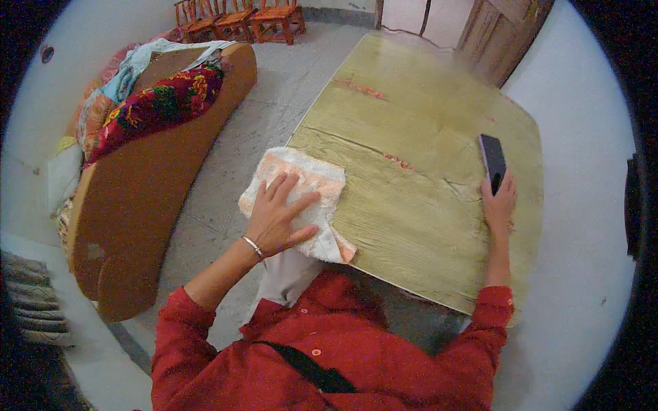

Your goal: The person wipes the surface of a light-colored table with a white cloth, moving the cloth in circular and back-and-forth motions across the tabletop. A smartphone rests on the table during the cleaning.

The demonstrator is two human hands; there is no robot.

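My left hand (281,216) lies flat with fingers spread on a white and peach cloth (322,178), which looks like a small towel. The cloth covers the near left corner of a table (411,233) with a yellow-green cover, and part of it hangs past the edge. Over at the table's right side, my right hand (501,201) grips the lower end of a dark smartphone (491,156). Its thumb and fingers are partly hidden by the phone. The phone's far end points away from me, above the tabletop.
A brown sofa (137,212) piled with a red floral cushion (164,103) and cloths stands to the left. Wooden chairs (277,22) line the far wall. A wooden door (500,34) stands beyond the table, and a white wall (582,205) runs along the right.
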